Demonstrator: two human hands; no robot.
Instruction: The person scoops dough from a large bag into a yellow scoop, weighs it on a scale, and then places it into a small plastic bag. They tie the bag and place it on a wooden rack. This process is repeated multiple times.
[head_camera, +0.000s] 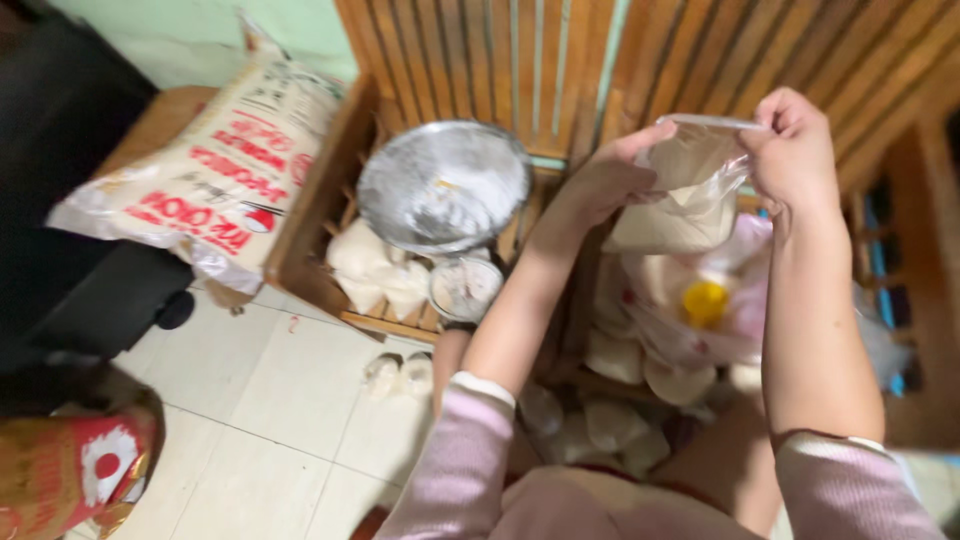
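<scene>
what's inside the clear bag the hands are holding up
The clear bag, held at its top by the left hand and right hand, holds a pale powder or grain. Blur hides which.

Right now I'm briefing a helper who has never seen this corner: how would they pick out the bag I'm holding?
Start at the slatted wooden bench along the wall. In front of it, above the heap of small filled bags, the left hand and right hand hold up a clear plastic bag of white powder. It is the only bag off the ground, its mouth pinched open.
</scene>
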